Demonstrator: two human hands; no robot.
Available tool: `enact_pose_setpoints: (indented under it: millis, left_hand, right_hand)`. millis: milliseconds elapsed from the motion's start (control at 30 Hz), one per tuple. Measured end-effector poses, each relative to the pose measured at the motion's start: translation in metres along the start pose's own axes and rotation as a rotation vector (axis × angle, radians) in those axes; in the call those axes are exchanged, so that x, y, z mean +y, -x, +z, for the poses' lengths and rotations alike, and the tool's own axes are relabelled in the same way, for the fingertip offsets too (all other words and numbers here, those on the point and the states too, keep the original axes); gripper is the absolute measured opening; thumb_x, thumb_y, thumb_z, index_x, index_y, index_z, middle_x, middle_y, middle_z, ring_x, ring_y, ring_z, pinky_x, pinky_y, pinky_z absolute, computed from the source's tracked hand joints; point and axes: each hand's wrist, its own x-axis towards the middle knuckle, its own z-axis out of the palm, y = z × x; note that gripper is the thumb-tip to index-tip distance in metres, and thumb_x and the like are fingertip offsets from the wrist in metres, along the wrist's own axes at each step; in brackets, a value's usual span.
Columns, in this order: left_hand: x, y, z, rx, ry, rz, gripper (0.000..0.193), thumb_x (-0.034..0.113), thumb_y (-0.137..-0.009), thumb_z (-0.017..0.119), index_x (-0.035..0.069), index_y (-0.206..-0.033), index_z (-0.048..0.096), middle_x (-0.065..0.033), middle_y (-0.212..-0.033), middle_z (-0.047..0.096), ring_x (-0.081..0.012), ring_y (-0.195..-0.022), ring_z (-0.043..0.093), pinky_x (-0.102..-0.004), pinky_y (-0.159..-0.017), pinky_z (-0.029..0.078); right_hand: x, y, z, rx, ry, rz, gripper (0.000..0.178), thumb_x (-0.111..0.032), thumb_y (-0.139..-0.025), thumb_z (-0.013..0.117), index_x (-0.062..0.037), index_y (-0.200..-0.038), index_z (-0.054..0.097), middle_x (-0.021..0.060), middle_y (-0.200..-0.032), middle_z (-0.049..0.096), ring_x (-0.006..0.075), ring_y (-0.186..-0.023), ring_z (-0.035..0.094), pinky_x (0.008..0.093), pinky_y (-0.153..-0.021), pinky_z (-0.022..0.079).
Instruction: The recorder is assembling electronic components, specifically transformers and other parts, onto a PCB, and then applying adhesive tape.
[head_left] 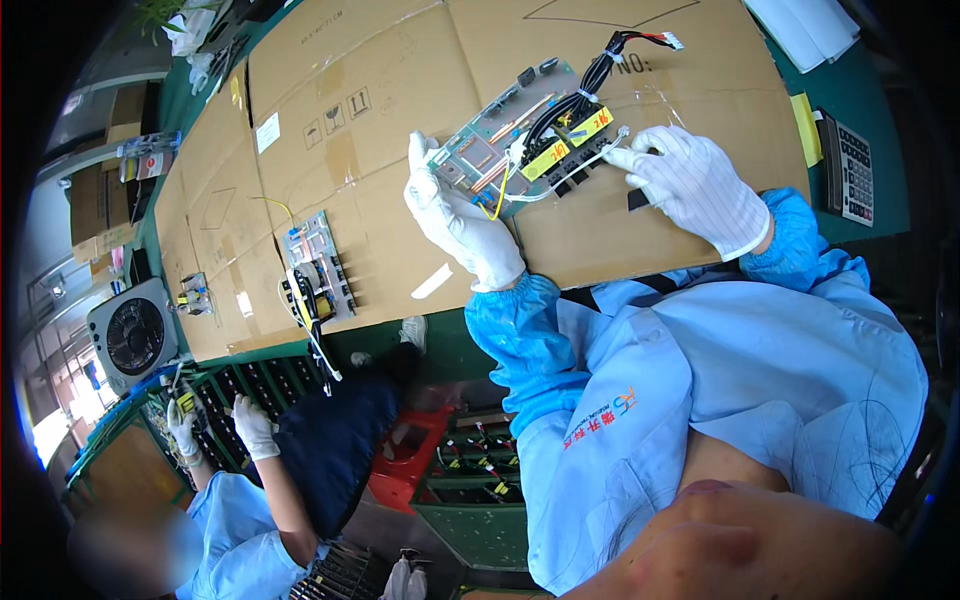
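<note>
A circuit board [470,160] with black parts, yellow labels and a bundle of black cables [585,90] is tilted over the cardboard. My left hand [460,225], in a white glove, grips its left end with the thumb on the near corner. From the board's near side a thin white wire [560,187] runs right to a small white connector. My gloved right hand [695,185] has its fingers bent together, the fingertips at that wire by the board's right end. A small black piece [638,200] shows under the right hand; I cannot tell whether it is held.
Another circuit board [318,265] with wires lies on the cardboard [370,60] to the left, with a smaller assembly [194,295] beyond it. A calculator [850,170] stands at the right. A co-worker's gloved hands [255,428], a fan [135,335] and a red stool [410,455] are lower left.
</note>
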Motion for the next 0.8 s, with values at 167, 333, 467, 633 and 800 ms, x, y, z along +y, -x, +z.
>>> enact_pose_setpoints:
  millis: [167,333,467,633,800]
  left_hand:
    - [-0.002,0.002,-0.008,0.036,0.015,0.04,0.058,0.043,-0.106,0.045,-0.002,-0.143,0.049,-0.0181,-0.142,0.052,-0.0258,-0.13,0.051,-0.0427,-0.111,0.04]
    - [-0.007,-0.001,-0.009,0.021,-0.033,0.128,0.06,0.044,-0.106,0.045,-0.003,-0.143,0.048,-0.0198,-0.142,0.052,-0.0268,-0.128,0.053,-0.0445,-0.11,0.042]
    - [-0.01,-0.001,-0.011,-0.012,-0.046,0.154,0.062,0.044,-0.106,0.046,-0.003,-0.145,0.047,-0.0215,-0.144,0.051,-0.0274,-0.129,0.052,-0.0447,-0.11,0.041]
    - [-0.008,-0.002,-0.006,0.023,-0.043,0.142,0.063,0.046,-0.105,0.046,-0.003,-0.146,0.046,-0.0222,-0.144,0.05,-0.0278,-0.13,0.052,-0.0445,-0.11,0.041]
    - [-0.008,-0.002,-0.008,0.037,-0.074,0.147,0.064,0.046,-0.105,0.046,-0.003,-0.145,0.047,-0.0226,-0.144,0.05,-0.0281,-0.13,0.052,-0.0447,-0.11,0.041]
  right_hand:
    - [-0.018,0.003,0.009,0.028,-0.007,-0.051,0.049,-0.023,-0.089,0.068,-0.0184,-0.137,0.061,0.0052,-0.091,0.054,0.0237,-0.083,0.061,0.0362,-0.065,0.05]
    - [-0.016,0.006,0.009,-0.006,-0.021,-0.053,0.049,-0.022,-0.088,0.067,-0.0164,-0.136,0.061,0.0052,-0.091,0.053,0.0232,-0.083,0.061,0.0373,-0.067,0.05]
    - [-0.024,0.005,0.013,0.035,-0.107,-0.064,0.044,-0.022,-0.09,0.066,-0.0112,-0.133,0.062,0.0056,-0.086,0.055,0.0226,-0.077,0.058,0.0361,-0.064,0.048]
    - [-0.029,0.007,0.003,-0.045,-0.122,-0.077,0.048,-0.019,-0.086,0.07,-0.0096,-0.132,0.062,0.0054,-0.092,0.058,0.0235,-0.086,0.06,0.0379,-0.07,0.05]
    - [-0.034,-0.006,0.003,0.091,-0.223,-0.241,0.051,-0.011,-0.083,0.072,-0.0034,-0.132,0.062,0.0113,-0.128,0.063,0.029,-0.122,0.059,0.0403,-0.1,0.05]
